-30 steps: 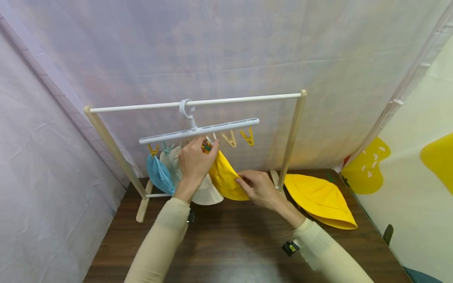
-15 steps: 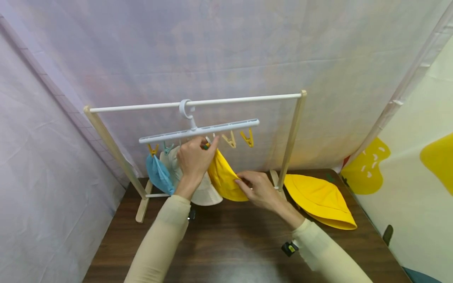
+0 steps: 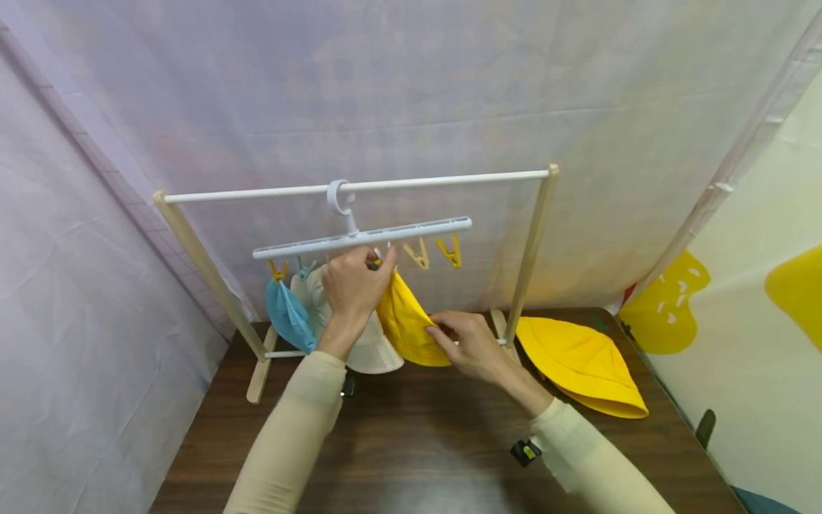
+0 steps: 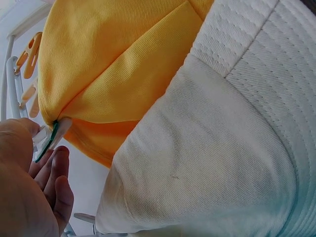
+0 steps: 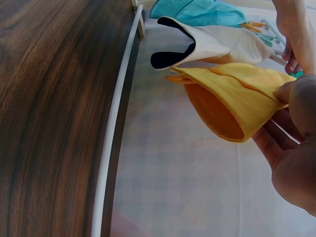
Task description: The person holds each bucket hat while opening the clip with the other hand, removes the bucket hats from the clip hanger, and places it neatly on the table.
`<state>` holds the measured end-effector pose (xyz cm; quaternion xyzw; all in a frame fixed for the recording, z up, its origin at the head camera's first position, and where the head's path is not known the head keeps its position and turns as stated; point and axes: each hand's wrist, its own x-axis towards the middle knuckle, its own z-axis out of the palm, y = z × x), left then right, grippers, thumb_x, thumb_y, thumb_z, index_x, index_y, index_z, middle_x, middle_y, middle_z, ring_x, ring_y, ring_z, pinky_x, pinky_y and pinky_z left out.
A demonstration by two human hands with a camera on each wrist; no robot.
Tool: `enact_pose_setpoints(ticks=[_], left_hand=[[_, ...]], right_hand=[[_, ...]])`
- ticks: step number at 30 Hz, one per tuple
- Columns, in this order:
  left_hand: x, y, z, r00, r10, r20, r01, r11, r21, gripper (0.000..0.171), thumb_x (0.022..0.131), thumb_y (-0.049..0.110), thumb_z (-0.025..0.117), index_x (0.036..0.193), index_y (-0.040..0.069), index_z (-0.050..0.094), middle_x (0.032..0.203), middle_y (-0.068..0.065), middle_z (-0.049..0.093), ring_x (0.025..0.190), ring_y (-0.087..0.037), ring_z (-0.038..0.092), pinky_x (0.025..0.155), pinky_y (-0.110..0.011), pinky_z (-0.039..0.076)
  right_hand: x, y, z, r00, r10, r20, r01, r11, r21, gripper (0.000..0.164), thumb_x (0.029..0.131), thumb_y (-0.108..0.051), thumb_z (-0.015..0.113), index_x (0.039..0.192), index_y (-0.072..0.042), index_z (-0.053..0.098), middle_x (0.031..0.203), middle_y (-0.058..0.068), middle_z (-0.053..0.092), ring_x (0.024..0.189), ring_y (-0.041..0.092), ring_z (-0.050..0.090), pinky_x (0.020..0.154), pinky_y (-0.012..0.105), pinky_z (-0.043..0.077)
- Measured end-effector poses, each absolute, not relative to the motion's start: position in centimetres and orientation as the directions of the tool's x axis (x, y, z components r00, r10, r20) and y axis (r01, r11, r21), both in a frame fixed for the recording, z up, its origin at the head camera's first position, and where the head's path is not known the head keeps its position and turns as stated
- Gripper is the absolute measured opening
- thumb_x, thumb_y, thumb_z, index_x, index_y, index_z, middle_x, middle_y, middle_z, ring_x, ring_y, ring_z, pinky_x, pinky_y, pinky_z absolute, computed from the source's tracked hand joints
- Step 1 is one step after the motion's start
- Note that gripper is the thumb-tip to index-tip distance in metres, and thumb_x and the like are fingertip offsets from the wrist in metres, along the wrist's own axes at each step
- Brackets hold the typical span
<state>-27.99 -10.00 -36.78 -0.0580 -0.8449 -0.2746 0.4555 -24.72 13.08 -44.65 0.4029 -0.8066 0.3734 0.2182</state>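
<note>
A yellow hat [image 3: 411, 330] hangs beneath the light grey hanger [image 3: 411, 233]. My left hand [image 3: 354, 289] is at its top, just below the bar, and pinches a white clip [image 4: 60, 130] there. A green strip shows beside that clip in the left wrist view. My right hand [image 3: 474, 344] holds the hat's lower right edge between thumb and fingers; the hat's open underside shows in the right wrist view. Just left of it hangs a white hat [image 3: 377, 357], partly hidden by my left hand. A blue hat [image 3: 289, 320] hangs further left from an orange clip [image 3: 278, 271].
The hanger hooks on the white rod of a wooden rack [image 3: 530, 250]. A beige clip [image 3: 419, 254] and a yellow clip [image 3: 450, 251] hang at its right. A second yellow hat [image 3: 581, 364] lies on the dark wooden table [image 3: 443, 442], right of the rack.
My left hand has shifted very slightly left and closed its thumb nearer the fingers, hiding more of the green strip. The right hand keeps its hold on the yellow hat.
</note>
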Motion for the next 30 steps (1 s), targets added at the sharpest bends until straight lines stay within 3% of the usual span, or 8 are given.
enact_pose_setpoints(ticks=[18, 30], left_hand=[[-27.89, -9.73, -36.58, -0.562, -0.114, 0.820, 0.378, 0.846, 0.376, 0.045, 0.100, 0.039, 0.080, 0.070, 0.007, 0.073, 0.062, -0.011, 0.072, 0.051, -0.030, 0.063, 0.053, -0.049, 0.050], [-28.07, -9.49, -36.54, -0.562, -0.106, 0.821, 0.397, 0.836, 0.380, 0.043, 0.100, 0.036, 0.079, 0.070, 0.006, 0.074, 0.063, -0.012, 0.074, 0.052, -0.031, 0.065, 0.053, -0.050, 0.051]], right_hand=[[-24.77, 13.11, -44.62, -0.588, -0.465, 0.662, -0.806, 0.405, -0.431, 0.007, 0.104, -0.004, 0.079, 0.105, -0.001, 0.085, 0.097, 0.013, 0.087, 0.076, 0.017, 0.082, 0.068, 0.028, 0.068], [-24.90, 13.32, -44.62, -0.577, -0.445, 0.685, -0.811, 0.411, -0.416, 0.007, 0.102, -0.005, 0.080, 0.102, -0.002, 0.086, 0.092, 0.011, 0.086, 0.070, 0.014, 0.078, 0.062, 0.022, 0.063]])
